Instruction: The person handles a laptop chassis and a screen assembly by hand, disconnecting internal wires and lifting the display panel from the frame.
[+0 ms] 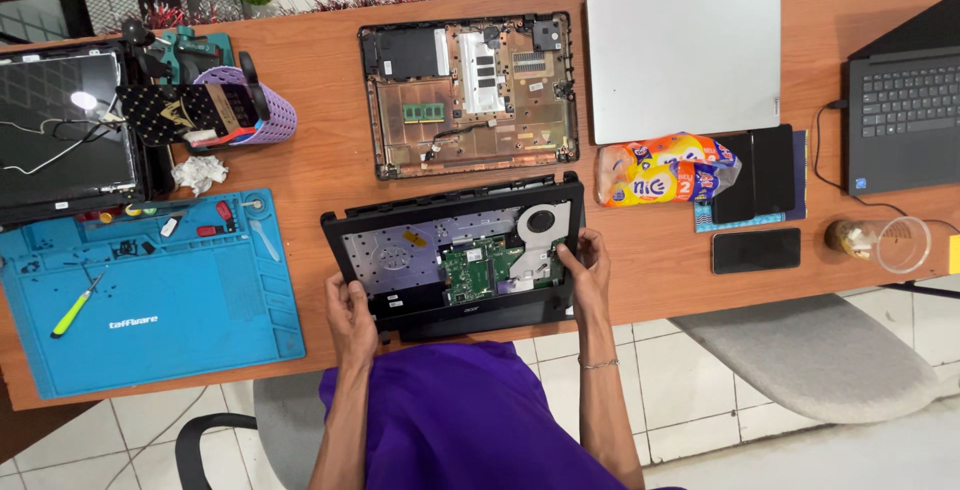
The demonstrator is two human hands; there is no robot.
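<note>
At desk edge: left hand (350, 318), right hand (588, 268) grip clamped on opened laptop chassis (455, 260); orange-yellow snack packet (665, 170) right.

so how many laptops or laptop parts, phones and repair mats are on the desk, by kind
opened laptop chassis in both hands: 1
removed bottom cover: 1
closed silver laptop: 1
open dark laptop: 1
phone: 1
blue repair mat: 1
total: 6

Your wooden desk (320, 150) carries a blue repair mat (150, 295), an opened laptop chassis (455, 255), and a bottom cover (468, 95); a silver laptop (683, 60) lies beside them. A snack packet (665, 170) and a phone (756, 250) rest nearby.
</note>
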